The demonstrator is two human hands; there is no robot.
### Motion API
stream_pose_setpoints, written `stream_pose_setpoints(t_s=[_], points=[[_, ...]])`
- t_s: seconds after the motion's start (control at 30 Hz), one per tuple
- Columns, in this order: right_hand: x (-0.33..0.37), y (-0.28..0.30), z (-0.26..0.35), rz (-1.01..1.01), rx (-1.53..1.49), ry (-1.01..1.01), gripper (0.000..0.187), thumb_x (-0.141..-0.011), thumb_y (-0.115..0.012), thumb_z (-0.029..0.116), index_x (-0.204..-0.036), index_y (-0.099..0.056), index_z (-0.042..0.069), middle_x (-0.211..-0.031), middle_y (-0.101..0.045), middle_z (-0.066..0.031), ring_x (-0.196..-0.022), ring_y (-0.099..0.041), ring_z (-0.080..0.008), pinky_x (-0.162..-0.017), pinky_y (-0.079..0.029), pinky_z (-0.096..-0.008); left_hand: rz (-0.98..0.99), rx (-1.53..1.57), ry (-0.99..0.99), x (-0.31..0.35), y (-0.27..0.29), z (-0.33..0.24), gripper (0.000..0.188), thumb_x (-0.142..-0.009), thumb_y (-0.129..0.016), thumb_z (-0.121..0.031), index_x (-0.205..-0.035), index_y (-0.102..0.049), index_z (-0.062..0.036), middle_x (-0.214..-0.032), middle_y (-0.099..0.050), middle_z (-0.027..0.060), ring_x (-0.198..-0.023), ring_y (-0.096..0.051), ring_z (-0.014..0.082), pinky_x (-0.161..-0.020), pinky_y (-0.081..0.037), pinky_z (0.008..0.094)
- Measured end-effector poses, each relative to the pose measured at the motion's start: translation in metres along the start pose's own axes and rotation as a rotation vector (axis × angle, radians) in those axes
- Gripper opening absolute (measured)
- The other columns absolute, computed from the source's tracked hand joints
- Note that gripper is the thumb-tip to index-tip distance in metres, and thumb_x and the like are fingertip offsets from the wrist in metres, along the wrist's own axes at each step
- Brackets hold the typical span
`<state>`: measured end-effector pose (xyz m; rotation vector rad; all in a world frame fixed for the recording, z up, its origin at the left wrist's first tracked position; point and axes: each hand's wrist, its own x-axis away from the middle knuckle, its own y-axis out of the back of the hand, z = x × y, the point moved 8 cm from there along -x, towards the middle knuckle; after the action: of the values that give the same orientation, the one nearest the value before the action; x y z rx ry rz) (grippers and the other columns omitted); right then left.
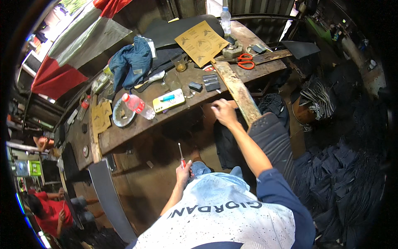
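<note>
The left hand [183, 171] is closed around a screwdriver [181, 156]; its long axis stands nearly upright, tip pointing toward the desk [124, 133]. The right hand [223, 112] rests with curled fingers at the desk edge, beside a wooden plank [238, 91]; whether it holds something cannot be told.

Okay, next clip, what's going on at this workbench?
A person leans over a cluttered wooden workbench. The left hand grips a red-handled screwdriver, tip up, below the bench edge. The right hand rests at the bench's front edge beside a worn wooden plank. On the bench lie a plastic bottle, a phone and orange scissors. Another person in red sits at far lower left.
</note>
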<state>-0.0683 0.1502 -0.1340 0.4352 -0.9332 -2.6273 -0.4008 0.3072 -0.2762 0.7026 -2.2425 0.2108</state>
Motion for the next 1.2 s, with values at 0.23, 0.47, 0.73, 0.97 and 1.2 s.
stream_pose_setpoints(t_s=[0.23,0.47,0.73,0.97,1.2], points=[[-0.1,-0.109,0.016,-0.101,0.18,-0.053,0.024,-0.081,-0.072,0.023,-0.097,-0.067,0.004,-0.101,-0.063,-0.0158,-0.095,-0.063,-0.0378,-0.081,-0.051,-0.0466,0.031,-0.264,-0.105,-0.036,0.082,-0.067,0.032,-0.09,-0.07,-0.024,-0.072,-0.051,-0.0067,-0.055,-0.052,0.0021,-0.043,-0.052,0.0111,-0.041,-0.042,0.0282],[-0.09,-0.13,0.009,-0.131,0.39,-0.043,0.015,-0.082,-0.067,0.021,-0.087,-0.068,0.007,-0.098,-0.062,-0.0102,-0.095,-0.062,-0.0303,-0.079,-0.053,-0.0435,0.11,-0.381,-0.062,-0.053,0.119,-0.111,0.032,-0.089,-0.071,-0.021,-0.072,-0.048,-0.0065,-0.055,-0.051,0.0019,-0.042,-0.049,0.0105,-0.041,-0.041,0.0275],[-0.074,-0.081,0.031,-0.301,0.004,-0.159,0.013,-0.086,-0.064,0.019,-0.092,-0.061,0.008,-0.096,-0.058,-0.011,-0.093,-0.062,-0.0325,-0.073,-0.051,-0.0466,0.181,-0.404,-0.138,-0.079,0.106,-0.138,0.031,-0.09,-0.07,-0.021,-0.071,-0.049,-0.0071,-0.054,-0.049,0.0014,-0.043,-0.048,0.0106,-0.041,-0.039,0.0277],[0.031,0.051,-0.011,-0.59,-0.272,-0.362,0.02,-0.089,-0.066,0.013,-0.107,-0.065,0.004,-0.09,-0.071,-0.0139,-0.084,-0.069,-0.0248,-0.075,-0.053,-0.035,0.25,-0.565,-0.215,-0.091,0.065,-0.141,0.034,-0.089,-0.071,-0.023,-0.067,-0.049,-0.0079,-0.055,-0.052,0.0013,-0.046,-0.047,0.0095,-0.044,-0.036,0.0276],[0.143,0.154,-0.112,-0.806,-0.245,-0.587,0.019,-0.092,-0.064,0.008,-0.108,-0.066,-0.002,-0.092,-0.072,-0.0106,-0.086,-0.069,-0.0123,-0.079,-0.052,-0.0246,0.363,-0.441,-0.162,-0.071,-0.011,-0.148,0.032,-0.092,-0.067,-0.019,-0.071,-0.044,-0.0116,-0.055,-0.045,-0.0026,-0.043,-0.044,0.0081,-0.039,-0.039,0.0261]])
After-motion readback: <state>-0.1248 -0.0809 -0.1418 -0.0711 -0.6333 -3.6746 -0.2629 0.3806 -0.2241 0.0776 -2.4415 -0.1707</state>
